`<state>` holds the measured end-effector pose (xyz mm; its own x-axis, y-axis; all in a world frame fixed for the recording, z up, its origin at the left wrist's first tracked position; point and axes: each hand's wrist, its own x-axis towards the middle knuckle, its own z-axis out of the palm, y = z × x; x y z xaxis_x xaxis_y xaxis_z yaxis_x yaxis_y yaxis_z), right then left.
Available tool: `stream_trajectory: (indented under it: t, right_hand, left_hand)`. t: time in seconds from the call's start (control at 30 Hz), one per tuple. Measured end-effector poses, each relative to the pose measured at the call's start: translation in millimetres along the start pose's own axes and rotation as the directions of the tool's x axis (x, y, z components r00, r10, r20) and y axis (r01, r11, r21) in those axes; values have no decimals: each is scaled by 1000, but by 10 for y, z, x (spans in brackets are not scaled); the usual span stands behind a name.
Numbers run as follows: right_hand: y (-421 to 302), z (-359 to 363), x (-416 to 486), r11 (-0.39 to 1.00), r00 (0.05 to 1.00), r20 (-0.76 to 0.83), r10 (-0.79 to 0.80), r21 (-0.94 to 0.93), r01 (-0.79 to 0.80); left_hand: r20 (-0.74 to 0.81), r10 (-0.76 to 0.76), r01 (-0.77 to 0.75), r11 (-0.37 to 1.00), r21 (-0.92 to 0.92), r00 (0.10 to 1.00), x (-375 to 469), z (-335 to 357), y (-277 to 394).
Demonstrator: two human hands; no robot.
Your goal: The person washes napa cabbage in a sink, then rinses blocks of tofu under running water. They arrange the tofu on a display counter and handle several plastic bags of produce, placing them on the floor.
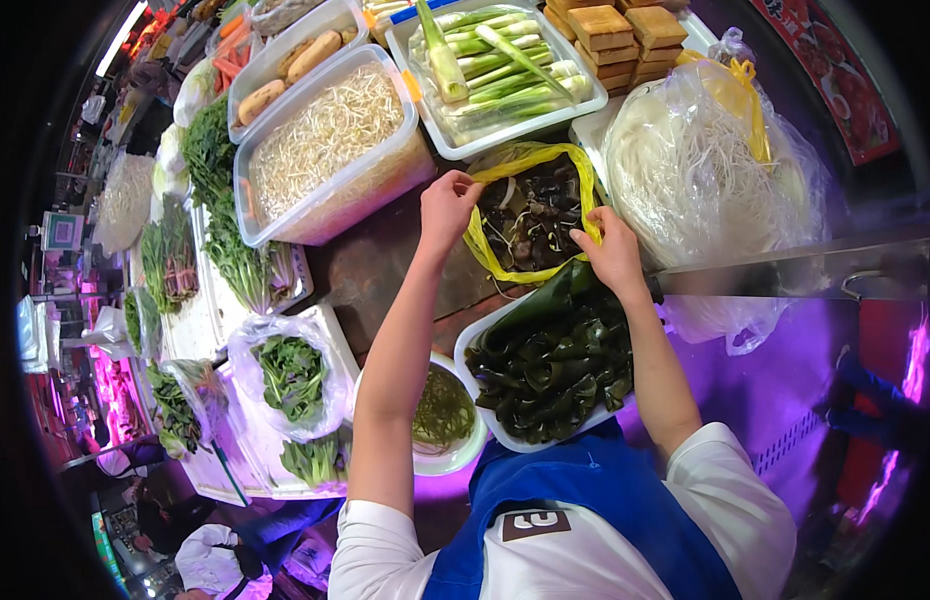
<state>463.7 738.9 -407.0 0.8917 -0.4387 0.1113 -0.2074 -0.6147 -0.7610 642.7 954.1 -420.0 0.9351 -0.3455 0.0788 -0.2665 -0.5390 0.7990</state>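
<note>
A yellow plastic bag [502,276] stands with its mouth spread wide in front of me. Inside it lie dark wood ear mushrooms [536,210] with a few pale sprouts among them. My left hand [448,206] pinches the bag's rim at the left between thumb and fingers. At the right, my right hand [613,251] grips the opposite edge, thumb toward the inside. Just below the bag, a white tub [471,337] is heaped with dark green kelp [559,360], under my right forearm. Beside that, a round white bowl [465,457] holds thin green seaweed strands [442,409], partly hidden by my left arm.
A clear bin of bean sprouts [330,142] and a tray of leek-like stalks [502,67] stand beyond. Stacked tofu blocks [604,34] and a bag of white noodles [690,165] are at right. Leafy greens [292,375] lie left. A person [217,559] is at lower left.
</note>
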Motion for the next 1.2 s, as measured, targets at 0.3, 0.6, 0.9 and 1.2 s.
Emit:
stream_trajectory:
  t: [0.3,0.6,0.9,1.2]
  right_hand:
    - [-440,-464,-45,752,971,180,158,616,-237]
    - [-859,-658,-118,902,994,107,-20,432,-28]
    - [-876,-874,-244,919,974,204,-98,-356,167]
    - [-971,-512,160,434,926,376,34,829,-353]
  left_hand:
    - [-108,-330,341,933,111,938,-24,192,-458]
    - [-404,230,-191,972,134,885,-287,-210,83]
    - [380,-209,416,668,-618,901,-431,-410,288]
    - [110,-182,197,574,-795,977,-508,-998,261]
